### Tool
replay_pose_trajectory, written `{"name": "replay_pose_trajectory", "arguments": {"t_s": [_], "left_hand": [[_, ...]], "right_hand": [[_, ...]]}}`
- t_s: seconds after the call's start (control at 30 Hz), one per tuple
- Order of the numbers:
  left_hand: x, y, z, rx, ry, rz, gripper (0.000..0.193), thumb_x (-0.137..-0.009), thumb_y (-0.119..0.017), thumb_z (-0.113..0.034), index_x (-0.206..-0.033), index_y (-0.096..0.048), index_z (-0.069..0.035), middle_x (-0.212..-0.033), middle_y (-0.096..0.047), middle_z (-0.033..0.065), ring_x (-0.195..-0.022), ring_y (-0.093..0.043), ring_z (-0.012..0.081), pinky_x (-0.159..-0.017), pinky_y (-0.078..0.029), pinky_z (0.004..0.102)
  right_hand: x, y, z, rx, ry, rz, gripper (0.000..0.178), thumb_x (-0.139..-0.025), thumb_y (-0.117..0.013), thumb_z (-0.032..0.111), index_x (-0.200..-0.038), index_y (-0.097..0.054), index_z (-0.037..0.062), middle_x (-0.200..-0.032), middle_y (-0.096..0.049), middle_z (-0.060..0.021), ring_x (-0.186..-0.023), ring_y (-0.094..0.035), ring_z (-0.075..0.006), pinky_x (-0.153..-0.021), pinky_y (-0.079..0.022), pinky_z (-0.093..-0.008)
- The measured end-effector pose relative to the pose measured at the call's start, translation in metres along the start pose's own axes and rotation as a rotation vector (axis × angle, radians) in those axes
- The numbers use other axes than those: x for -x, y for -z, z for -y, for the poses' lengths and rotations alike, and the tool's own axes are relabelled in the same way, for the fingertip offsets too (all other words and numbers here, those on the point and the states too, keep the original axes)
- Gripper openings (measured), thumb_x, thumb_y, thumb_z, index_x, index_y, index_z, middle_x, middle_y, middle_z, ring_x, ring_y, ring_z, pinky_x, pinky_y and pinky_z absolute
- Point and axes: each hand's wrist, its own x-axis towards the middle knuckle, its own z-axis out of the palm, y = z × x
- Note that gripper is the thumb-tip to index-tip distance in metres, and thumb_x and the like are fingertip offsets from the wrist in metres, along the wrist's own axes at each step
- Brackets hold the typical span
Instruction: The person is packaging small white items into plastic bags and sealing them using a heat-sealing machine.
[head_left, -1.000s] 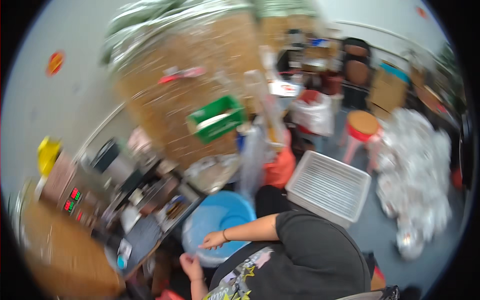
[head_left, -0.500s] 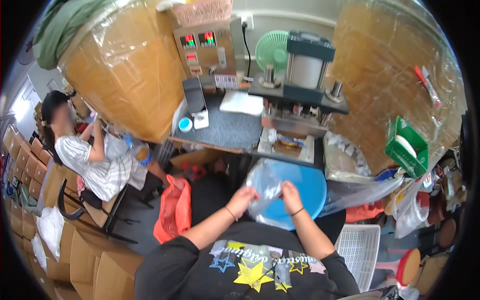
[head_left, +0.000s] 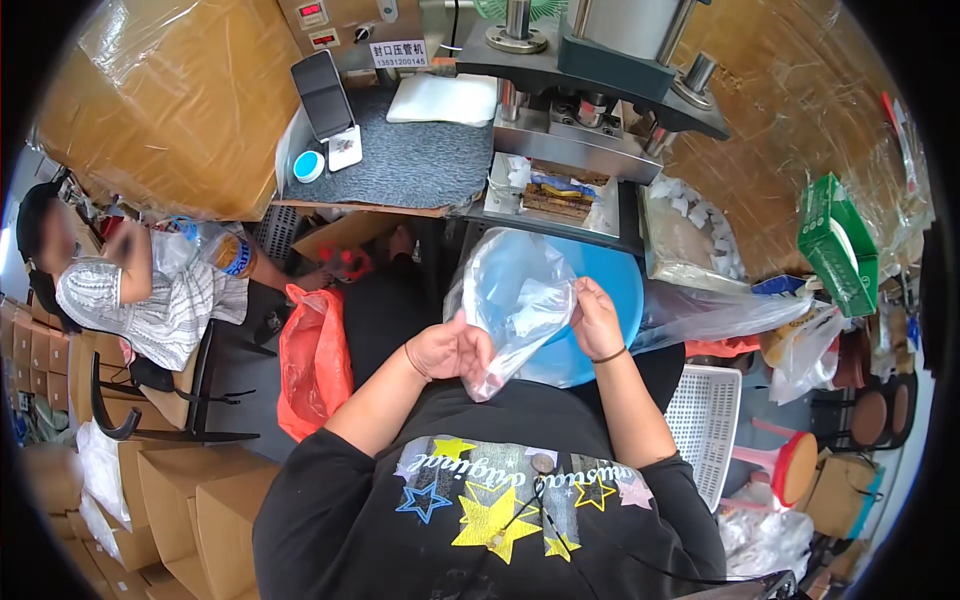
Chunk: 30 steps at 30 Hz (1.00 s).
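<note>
A clear plastic bag (head_left: 520, 290) spreads wide in front of me, above a blue round basin (head_left: 615, 285). My right hand (head_left: 597, 318) pinches its rim on the right. On the left, my left hand (head_left: 450, 350) is turned palm up, its thumb apart from its loosely curled fingers. Those fingertips touch or lie close beside the bag's near edge, without a visible grip on it. The basin sits at my lap, partly covered by the bag.
Ahead stands a metal press (head_left: 590, 130) beside a grey mat (head_left: 430, 160). An orange-red bag (head_left: 315, 365) lies left, a white plastic basket (head_left: 703, 430) right. A person (head_left: 155, 290) sits at far left. A green box (head_left: 838, 245) is at right.
The bag has been spread wider and its mouth opened up. My left hand has moved left and turned palm up, its pinch loosened. The view has tipped downward.
</note>
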Motion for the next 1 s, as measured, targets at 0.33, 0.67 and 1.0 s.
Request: {"name": "replay_pose_trajectory", "arguments": {"t_s": [0.33,0.67,1.0], "left_hand": [[-0.049,-0.043,-0.017,-0.688,0.146,-0.524,0.044,-0.103,-0.047,-0.048,-0.106,-0.062,-0.007,-0.094,-0.063,-0.0004,-0.068,-0.056,0.0074,-0.060,-0.045,0.0207],[-0.032,-0.052,-0.021,-0.834,-0.204,-0.837,0.010,-0.088,-0.072,-0.014,-0.089,-0.067,-0.005,-0.078,-0.064,-0.0001,-0.072,-0.059,0.0087,-0.068,-0.051,0.0270],[-0.055,-0.023,0.028,-0.583,-0.214,-0.600,0.021,-0.096,-0.065,-0.022,-0.082,-0.056,-0.010,-0.071,-0.058,-0.0013,-0.063,-0.055,0.0067,-0.056,-0.044,0.0253]], "right_hand": [[-0.003,-0.004,-0.019,0.667,0.141,-0.052,0.015,-0.100,-0.055,0.013,-0.089,-0.057,0.0031,-0.078,-0.057,-0.0003,-0.070,-0.052,-0.0098,-0.065,-0.044,-0.0258],[0.019,-0.100,0.014,1.244,0.447,0.098,0.023,-0.079,-0.075,0.012,-0.085,-0.056,0.0011,-0.079,-0.053,-0.0111,-0.069,-0.052,-0.0250,-0.062,-0.043,-0.0344],[0.026,-0.036,-0.021,0.519,-0.049,0.059,0.017,-0.096,-0.062,0.008,-0.082,-0.054,0.0058,-0.078,-0.055,0.0028,-0.070,-0.046,-0.0045,-0.063,-0.038,-0.0206]]}}
